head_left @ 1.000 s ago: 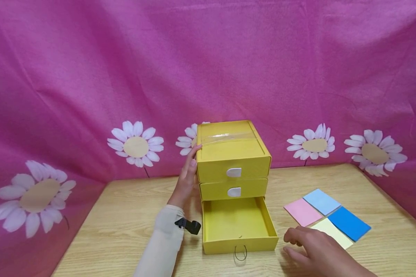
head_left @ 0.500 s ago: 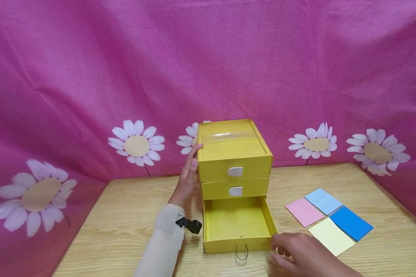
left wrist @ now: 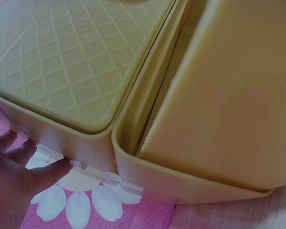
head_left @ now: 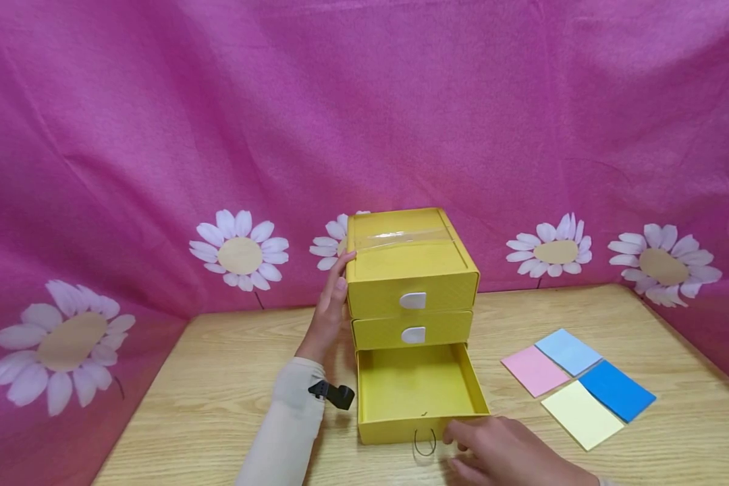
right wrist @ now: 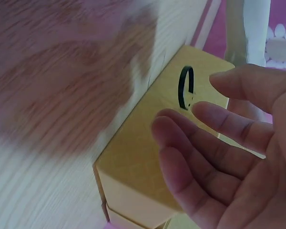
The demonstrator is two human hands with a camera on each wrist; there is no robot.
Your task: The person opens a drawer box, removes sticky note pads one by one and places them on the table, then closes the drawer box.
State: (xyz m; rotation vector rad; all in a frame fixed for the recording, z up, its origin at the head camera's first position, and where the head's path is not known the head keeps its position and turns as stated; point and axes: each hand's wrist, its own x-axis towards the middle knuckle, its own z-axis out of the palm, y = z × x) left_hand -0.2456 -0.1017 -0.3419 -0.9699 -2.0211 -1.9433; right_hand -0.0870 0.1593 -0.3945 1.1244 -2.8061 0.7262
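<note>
A yellow chest of small drawers point(head_left: 401, 266) stands on the table, clear tape across its top. Its bottom drawer point(head_left: 416, 388) is pulled out and has nothing in it but a small dark mark near the front. A thin dark loop pull point(right wrist: 181, 88) sticks out of that drawer's front. My left hand point(head_left: 325, 317) rests against the chest's left side, fingers extended along the wall in the left wrist view. Just right of the loop, at the drawer front, my right hand point(head_left: 501, 449) hovers with loosely bent fingers. Its thumb and fingertips are apart from the loop, holding nothing.
On the right of the table point(head_left: 219, 378) lie four-cornered paper pads: pink point(head_left: 534, 371), light blue point(head_left: 568, 352), blue point(head_left: 617, 390) and pale yellow point(head_left: 583, 415). The upper two drawers, with white tabs point(head_left: 413, 300), are closed. A pink flowered cloth point(head_left: 364, 101) hangs behind.
My right hand has moved left from beside the pale yellow pad to the front of the bottom drawer, close to the loop. The left hand stays against the chest.
</note>
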